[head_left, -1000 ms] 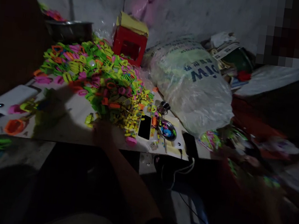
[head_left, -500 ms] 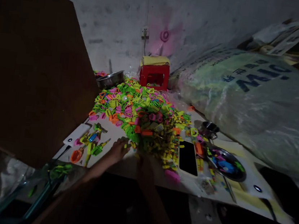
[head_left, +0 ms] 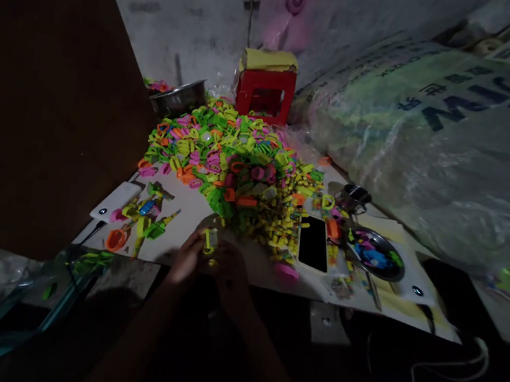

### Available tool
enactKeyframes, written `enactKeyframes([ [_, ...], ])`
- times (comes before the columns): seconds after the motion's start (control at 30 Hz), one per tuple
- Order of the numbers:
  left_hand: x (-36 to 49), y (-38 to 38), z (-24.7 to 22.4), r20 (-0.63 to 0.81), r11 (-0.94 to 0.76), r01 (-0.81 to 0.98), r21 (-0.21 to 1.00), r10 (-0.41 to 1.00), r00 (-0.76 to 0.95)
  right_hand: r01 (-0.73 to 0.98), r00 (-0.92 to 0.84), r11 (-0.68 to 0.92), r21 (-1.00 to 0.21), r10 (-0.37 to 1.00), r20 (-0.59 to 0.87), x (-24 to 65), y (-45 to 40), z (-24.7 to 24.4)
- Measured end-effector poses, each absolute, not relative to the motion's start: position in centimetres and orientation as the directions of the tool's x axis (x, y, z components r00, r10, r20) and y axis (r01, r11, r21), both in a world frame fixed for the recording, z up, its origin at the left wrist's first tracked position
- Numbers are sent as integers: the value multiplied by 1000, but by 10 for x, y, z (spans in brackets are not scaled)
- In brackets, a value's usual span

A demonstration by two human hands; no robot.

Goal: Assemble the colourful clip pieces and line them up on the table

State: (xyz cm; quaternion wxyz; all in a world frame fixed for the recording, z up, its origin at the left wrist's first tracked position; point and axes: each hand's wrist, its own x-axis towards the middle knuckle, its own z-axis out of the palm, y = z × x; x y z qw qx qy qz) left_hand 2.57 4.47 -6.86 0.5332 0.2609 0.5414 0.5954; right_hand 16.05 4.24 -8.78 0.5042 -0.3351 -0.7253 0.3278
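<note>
My left hand point(head_left: 185, 261) is closed around a small yellow plastic piece point(head_left: 210, 241) with a pale face, held just above the near table edge. Close against its right side is my right hand point(head_left: 231, 275), fingers curled in shadow; what they pinch is too dark to make out. A tiny yellow bit point(head_left: 212, 263) shows between the hands. Beyond them spreads a big heap of green, yellow, pink and orange plastic parts point(head_left: 214, 142). Many small yellow pieces point(head_left: 280, 234) lie at its right side.
A phone point(head_left: 314, 245) and a metal plate of coloured pieces point(head_left: 400, 272) lie to the right, near a metal cup point(head_left: 352, 198). Behind the heap stand a red stool point(head_left: 244, 90) and a metal basin point(head_left: 180, 100). A dark board point(head_left: 52, 104) rises left; a large plastic sack point(head_left: 426, 156) bulges right.
Both hands have drawn together toward the near table edge. The yellow piece now shows plainly in my left hand, which earlier was low over the table beside small yellow bits. The camera view has tilted down.
</note>
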Motion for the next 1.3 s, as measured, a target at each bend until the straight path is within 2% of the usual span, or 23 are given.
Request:
enactKeyframes([
  [0.07, 39, 35, -62, -326, 184, -537, 823, 928, -180, 168, -331, 627, -761, 763, 556, 162, 41, -85],
  [0.2, 44, 24, -54, -311, 205, -617, 760, 948, -69, 135, -334, 579, -804, 791, 513, 169, 44, -81],
  [0.3, 36, 20, -52, -281, 226, -543, 809, 959, -19, 14, -290, 472, -881, 846, 448, 175, 45, -74],
  [0.43, 27, 14, -47, -179, 168, -407, 898, 984, 10, -159, -358, 237, -958, 891, 280, 178, 44, -67],
  [0.6, 22, 10, -38, -53, 44, -151, 988, 997, -56, -95, -261, 84, -992, 960, 106, 185, 52, -75],
  [0.77, 24, 4, -24, 63, -64, -1, 998, 993, -95, 17, -241, 187, -982, 954, 178, 192, 44, -61],
  [0.93, 29, -3, -10, 71, -64, 113, 992, 996, -60, 210, -83, 322, -923, 947, 311, 188, 26, -33],
  [1.17, 28, -5, -8, 34, -30, 103, 994, 999, -30, 318, -44, 419, -850, 902, 428, 189, 26, -28],
  [1.3, 29, -4, -10, 18, -15, 115, 993, 999, -29, 330, -116, 463, -823, 885, 451, 189, 30, -29],
])
